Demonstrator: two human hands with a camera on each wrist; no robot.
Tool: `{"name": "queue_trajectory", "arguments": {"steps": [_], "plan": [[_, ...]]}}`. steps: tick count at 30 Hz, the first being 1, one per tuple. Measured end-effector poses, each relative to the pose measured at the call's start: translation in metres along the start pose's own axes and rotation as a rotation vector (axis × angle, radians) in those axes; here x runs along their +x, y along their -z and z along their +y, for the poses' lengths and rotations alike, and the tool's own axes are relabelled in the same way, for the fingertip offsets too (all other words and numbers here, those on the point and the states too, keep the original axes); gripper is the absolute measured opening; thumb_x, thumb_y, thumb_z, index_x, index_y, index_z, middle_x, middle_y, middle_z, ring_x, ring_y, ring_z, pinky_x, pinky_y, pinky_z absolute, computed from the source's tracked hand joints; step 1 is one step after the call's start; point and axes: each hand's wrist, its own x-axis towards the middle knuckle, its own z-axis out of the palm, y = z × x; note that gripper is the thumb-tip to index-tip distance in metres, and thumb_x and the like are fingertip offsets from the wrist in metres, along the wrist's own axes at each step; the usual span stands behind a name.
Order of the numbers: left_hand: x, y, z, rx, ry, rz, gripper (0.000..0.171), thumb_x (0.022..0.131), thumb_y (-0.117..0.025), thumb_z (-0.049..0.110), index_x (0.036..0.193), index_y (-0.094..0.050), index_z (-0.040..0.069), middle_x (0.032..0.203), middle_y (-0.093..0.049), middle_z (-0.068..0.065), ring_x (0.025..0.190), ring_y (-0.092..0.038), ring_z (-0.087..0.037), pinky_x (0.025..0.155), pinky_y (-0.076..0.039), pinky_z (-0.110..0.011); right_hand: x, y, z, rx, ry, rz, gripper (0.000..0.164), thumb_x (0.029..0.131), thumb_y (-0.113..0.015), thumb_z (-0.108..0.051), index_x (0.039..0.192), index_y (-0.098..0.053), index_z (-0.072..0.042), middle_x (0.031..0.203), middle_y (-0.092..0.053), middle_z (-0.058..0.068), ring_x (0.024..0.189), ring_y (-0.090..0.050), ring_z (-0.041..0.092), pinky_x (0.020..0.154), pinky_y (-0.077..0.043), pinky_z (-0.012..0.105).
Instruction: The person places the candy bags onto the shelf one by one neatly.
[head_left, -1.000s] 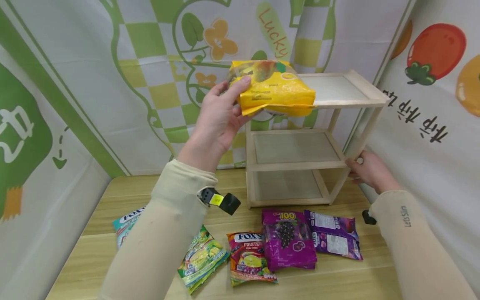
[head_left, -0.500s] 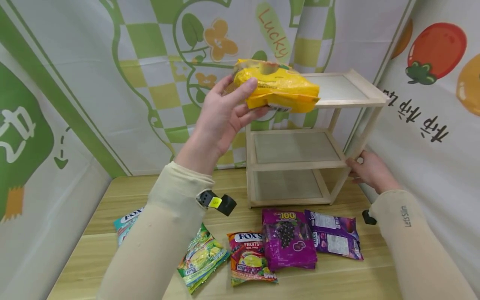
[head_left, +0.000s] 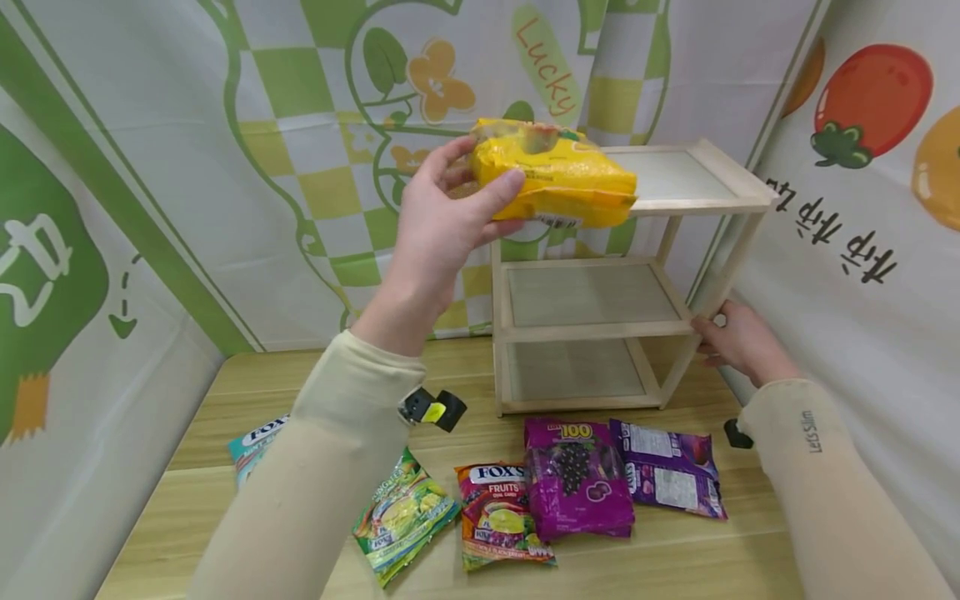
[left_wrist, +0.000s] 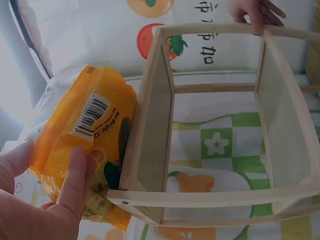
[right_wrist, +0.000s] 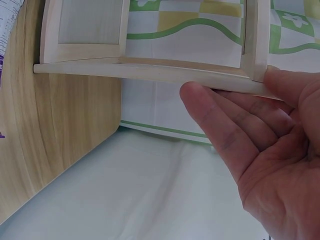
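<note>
A yellow candy bag with a mango picture [head_left: 573, 179] is over the left end of the top tier of a wooden shelf rack [head_left: 596, 333]. My left hand [head_left: 442, 221] grips the bag's left end, thumb on the near side. In the left wrist view the bag [left_wrist: 112, 107] shows its barcode and lies close along the top tier. My right hand [head_left: 746, 342] holds the rack's front right post at the height of the middle tier. The right wrist view shows that hand [right_wrist: 272, 132] with its thumb and fingers around the post's edge.
On the wooden table [head_left: 285, 375] before the rack lie a purple grape candy bag [head_left: 577, 483], a dark purple bag [head_left: 667, 467], a red Fox's bag [head_left: 502, 517], a green bag [head_left: 408, 512] and a blue Fox's bag [head_left: 255, 446], partly behind the left sleeve. Printed cloth walls stand close around.
The yellow candy bag has tipped flatter and shifted slightly right. My left fingers have changed their place on its end. The right hand and the rack stay put.
</note>
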Motion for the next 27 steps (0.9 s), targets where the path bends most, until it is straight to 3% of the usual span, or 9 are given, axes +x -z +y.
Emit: {"name": "queue_trajectory", "arguments": {"steps": [8, 12, 17, 23, 27], "plan": [[-0.002, 0.001, -0.002, 0.243, -0.074, -0.013, 0.089, 0.083, -0.087, 0.011, 0.158, -0.039, 0.017, 0.143, -0.045, -0.004, 0.102, -0.068, -0.025, 0.087, -0.061, -0.030, 0.000, 0.000, 0.000, -0.009, -0.004, 0.009, 0.063, 0.111, -0.038, -0.030, 0.151, -0.025, 0.016, 0.134, -0.049, 0.044, 0.114, -0.063, 0.050, 0.081, -0.063, 0.041], [0.000, 0.002, -0.004, 0.362, -0.127, 0.008, 0.083, 0.085, -0.084, 0.008, 0.156, -0.042, 0.015, 0.141, -0.048, -0.005, 0.102, -0.067, -0.022, 0.084, -0.061, -0.028, 0.000, 0.000, 0.000, -0.009, -0.005, 0.007, 0.063, 0.111, -0.038, -0.031, 0.152, -0.024, 0.015, 0.135, -0.049, 0.043, 0.115, -0.063, 0.050, 0.082, -0.063, 0.042], [0.002, 0.002, -0.008, 0.570, -0.242, 0.061, 0.072, 0.088, -0.083, 0.018, 0.151, -0.049, 0.012, 0.137, -0.050, -0.010, 0.102, -0.067, -0.022, 0.084, -0.060, -0.022, 0.000, 0.000, -0.001, -0.009, -0.010, 0.002, 0.063, 0.111, -0.038, -0.032, 0.152, -0.023, 0.014, 0.137, -0.048, 0.043, 0.116, -0.062, 0.050, 0.084, -0.062, 0.043], [0.000, 0.003, -0.011, 0.833, -0.329, 0.124, 0.072, 0.090, -0.081, 0.034, 0.151, -0.050, 0.014, 0.140, -0.046, -0.010, 0.118, -0.054, -0.023, 0.094, -0.052, -0.026, 0.000, 0.000, -0.001, -0.005, -0.010, 0.002, 0.064, 0.111, -0.038, -0.032, 0.152, -0.023, 0.015, 0.136, -0.048, 0.042, 0.116, -0.062, 0.050, 0.085, -0.062, 0.044], [0.000, 0.002, -0.013, 0.911, -0.405, 0.130, 0.067, 0.091, -0.079, 0.033, 0.149, -0.053, 0.014, 0.147, -0.040, -0.008, 0.128, -0.049, -0.022, 0.103, -0.046, -0.025, 0.000, 0.000, -0.002, -0.006, -0.009, 0.004, 0.063, 0.111, -0.038, -0.031, 0.151, -0.025, 0.015, 0.136, -0.048, 0.043, 0.116, -0.062, 0.050, 0.084, -0.062, 0.043]]}}
